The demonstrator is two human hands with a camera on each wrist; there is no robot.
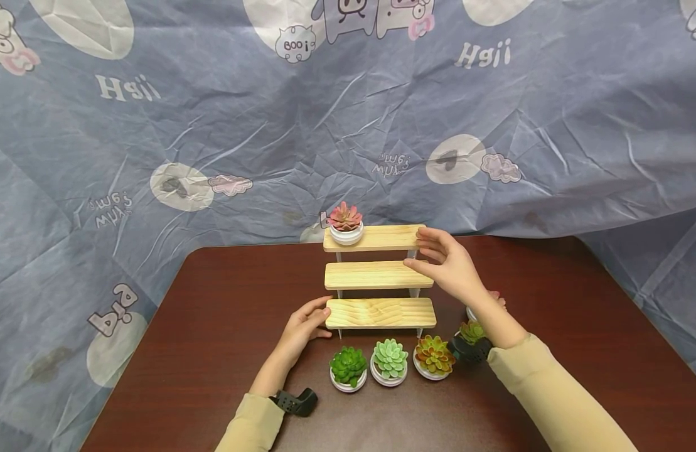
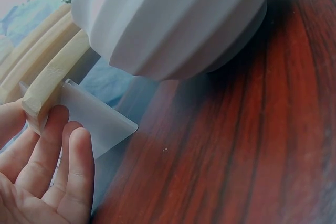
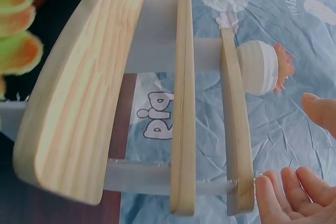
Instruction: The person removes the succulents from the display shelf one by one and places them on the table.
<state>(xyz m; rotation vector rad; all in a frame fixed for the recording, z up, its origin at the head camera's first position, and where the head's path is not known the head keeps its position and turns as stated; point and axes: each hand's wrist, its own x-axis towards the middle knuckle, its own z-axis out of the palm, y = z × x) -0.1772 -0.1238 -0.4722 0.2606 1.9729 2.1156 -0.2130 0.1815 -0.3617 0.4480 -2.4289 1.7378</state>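
A three-tier wooden display stand [image 1: 380, 312] with pale boards and translucent side supports stands on the table. My left hand [image 1: 302, 326] grips the left end of its lowest board; in the left wrist view the thumb and fingers [image 2: 48, 150] pinch the board's end. At the upper right my right hand [image 1: 452, 267] is spread, its fingertips beside the top board's right end. The right wrist view shows that hand [image 3: 296, 198] holding nothing; whether it touches the board I cannot tell. A pink succulent in a white pot [image 1: 346, 225] sits at the top board's left end.
In front of the stand are potted succulents: dark green [image 1: 348, 369], light green [image 1: 390, 362] and orange-tinged [image 1: 433, 356]. A yellow-green succulent [image 1: 472, 333] and a pinkish one [image 1: 497, 299] are partly hidden by the right arm. A blue printed cloth [image 1: 302, 125] hangs behind the table [image 1: 223, 301].
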